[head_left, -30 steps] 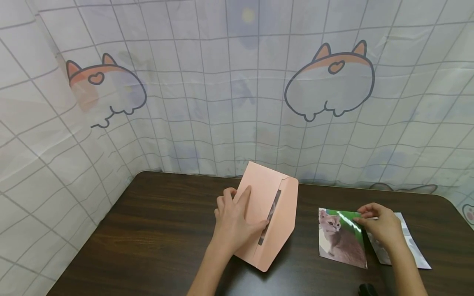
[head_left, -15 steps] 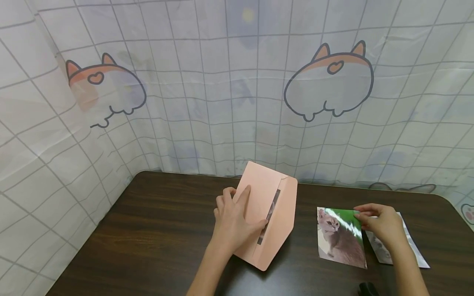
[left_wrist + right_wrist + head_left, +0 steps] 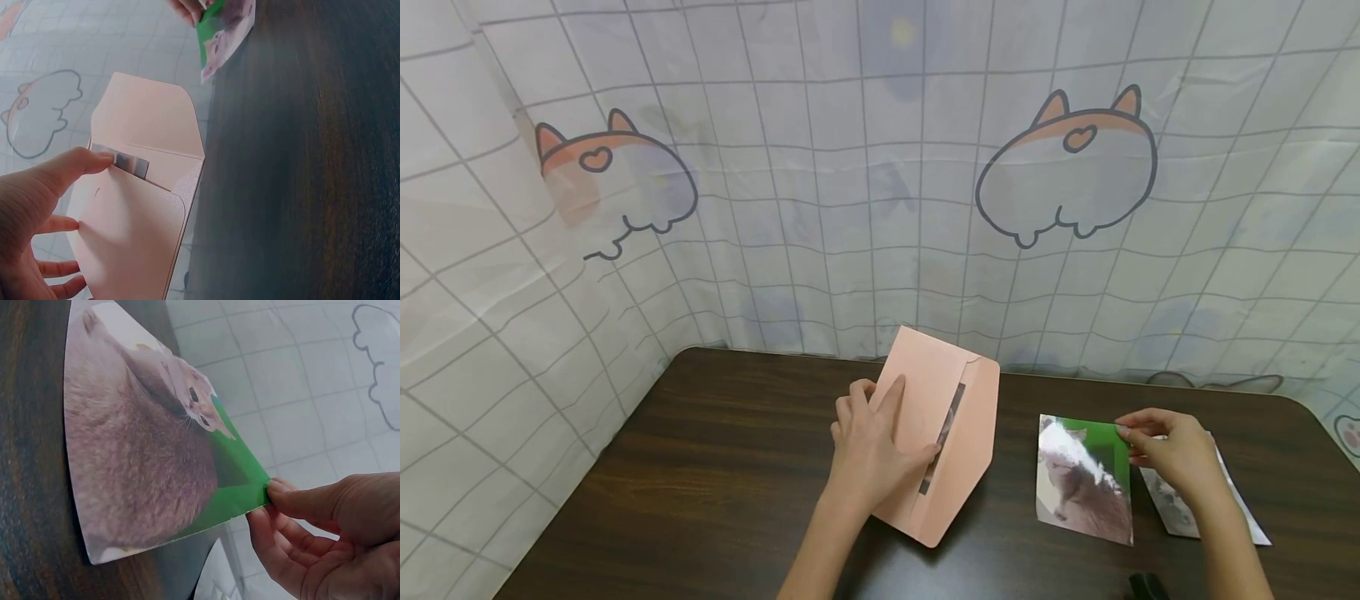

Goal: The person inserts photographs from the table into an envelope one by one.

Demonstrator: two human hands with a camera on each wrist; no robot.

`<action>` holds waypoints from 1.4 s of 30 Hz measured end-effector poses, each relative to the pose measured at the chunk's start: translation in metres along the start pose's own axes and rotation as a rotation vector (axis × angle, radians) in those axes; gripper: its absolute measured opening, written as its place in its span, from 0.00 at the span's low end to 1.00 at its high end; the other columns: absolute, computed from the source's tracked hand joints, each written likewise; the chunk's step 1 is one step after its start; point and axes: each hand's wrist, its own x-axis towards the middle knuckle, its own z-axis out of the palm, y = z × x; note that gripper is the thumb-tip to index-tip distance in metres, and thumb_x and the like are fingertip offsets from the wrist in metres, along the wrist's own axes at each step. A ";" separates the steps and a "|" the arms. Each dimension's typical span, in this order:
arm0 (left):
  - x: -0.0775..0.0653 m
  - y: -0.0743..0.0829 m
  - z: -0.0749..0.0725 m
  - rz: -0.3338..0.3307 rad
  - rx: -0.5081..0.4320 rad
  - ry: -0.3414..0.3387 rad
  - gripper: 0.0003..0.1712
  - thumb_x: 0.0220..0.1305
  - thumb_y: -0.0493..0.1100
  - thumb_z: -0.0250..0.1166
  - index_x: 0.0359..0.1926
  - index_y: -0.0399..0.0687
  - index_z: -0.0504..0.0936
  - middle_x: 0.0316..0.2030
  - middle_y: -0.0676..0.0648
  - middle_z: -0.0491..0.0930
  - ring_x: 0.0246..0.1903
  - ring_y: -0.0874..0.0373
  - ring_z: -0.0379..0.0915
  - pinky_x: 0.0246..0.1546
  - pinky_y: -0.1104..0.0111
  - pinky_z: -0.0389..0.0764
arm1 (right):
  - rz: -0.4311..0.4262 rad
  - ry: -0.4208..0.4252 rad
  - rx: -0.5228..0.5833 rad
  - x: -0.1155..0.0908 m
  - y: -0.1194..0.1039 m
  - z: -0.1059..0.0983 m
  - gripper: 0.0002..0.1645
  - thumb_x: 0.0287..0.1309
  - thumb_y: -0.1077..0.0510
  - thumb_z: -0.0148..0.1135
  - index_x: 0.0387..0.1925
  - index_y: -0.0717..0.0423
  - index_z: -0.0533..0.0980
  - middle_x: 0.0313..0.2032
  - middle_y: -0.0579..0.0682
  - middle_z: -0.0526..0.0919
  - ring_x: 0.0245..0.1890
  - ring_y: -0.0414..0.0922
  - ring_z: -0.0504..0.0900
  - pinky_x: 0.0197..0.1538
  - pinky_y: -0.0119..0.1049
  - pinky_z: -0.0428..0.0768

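Observation:
My left hand (image 3: 867,457) holds a pink paper envelope (image 3: 972,467) tilted on the table, its flap folded out to the right. In the left wrist view, the thumb lies at the envelope's mouth, where a strip of a photo (image 3: 132,165) pokes out. The other fingers of that hand are at the envelope's side edge. To the right, my right hand (image 3: 1176,450) pinches the green corner of a glossy cat photo (image 3: 1078,500) between thumb and fingers. That corner is raised, as the right wrist view shows, and glare covers part of the print in the head view.
Beneath the right forearm lies another print with a white border (image 3: 1172,507), partly hidden. A small black object (image 3: 1147,587) sits at the bottom edge of view. The dark wooden table (image 3: 700,450) meets a grid-patterned cloth (image 3: 820,183) behind it.
My right hand has lifted the cat photo's corner and shifted the photo slightly left, so the glare has spread across it. The left hand and envelope have barely moved.

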 end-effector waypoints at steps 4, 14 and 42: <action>0.000 0.000 0.000 -0.001 -0.007 0.005 0.52 0.50 0.58 0.81 0.75 0.49 0.73 0.62 0.36 0.65 0.57 0.38 0.62 0.46 0.48 0.71 | -0.005 -0.002 -0.014 -0.001 -0.004 -0.001 0.16 0.75 0.63 0.59 0.52 0.76 0.80 0.40 0.62 0.87 0.27 0.39 0.88 0.34 0.36 0.87; 0.001 -0.001 0.000 0.005 0.015 0.031 0.52 0.50 0.57 0.82 0.74 0.49 0.74 0.61 0.35 0.66 0.57 0.37 0.63 0.47 0.47 0.72 | -0.017 -0.009 -0.010 -0.004 -0.014 -0.003 0.15 0.76 0.63 0.59 0.52 0.75 0.80 0.38 0.57 0.87 0.27 0.40 0.88 0.34 0.35 0.87; 0.004 -0.006 -0.002 -0.023 0.047 0.058 0.52 0.50 0.58 0.81 0.75 0.48 0.73 0.62 0.34 0.66 0.58 0.35 0.64 0.47 0.44 0.73 | -0.075 -0.025 0.053 -0.011 -0.034 -0.004 0.16 0.76 0.66 0.58 0.54 0.78 0.78 0.37 0.53 0.88 0.28 0.37 0.87 0.35 0.34 0.87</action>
